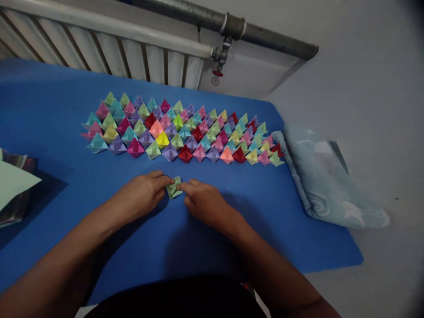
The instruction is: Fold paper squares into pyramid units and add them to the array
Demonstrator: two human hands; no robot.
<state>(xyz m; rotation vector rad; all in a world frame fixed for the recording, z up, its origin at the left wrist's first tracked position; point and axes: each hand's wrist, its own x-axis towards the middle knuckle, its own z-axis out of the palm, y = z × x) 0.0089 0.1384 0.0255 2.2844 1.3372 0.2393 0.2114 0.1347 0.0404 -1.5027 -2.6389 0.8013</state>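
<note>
A small light-green folded paper piece (174,191) lies on the blue tabletop in front of me, its creased inner folds facing up. On its left edge, the closed fingers of my left hand (145,190) hold it. From the other side, my right hand (203,201) is curled, with the index finger and thumb at the paper's right edge. Beyond both hands stand rows of folded paper boats (170,151) in many colours, each with a pointed middle.
At the left edge, light-green paper (15,179) tops a stack of coloured sheets. A folded pale-blue patterned cloth (331,185) overhangs the right side of the blue table (139,260). Behind are a white radiator (126,55) and a pipe valve with a red handle (217,73).
</note>
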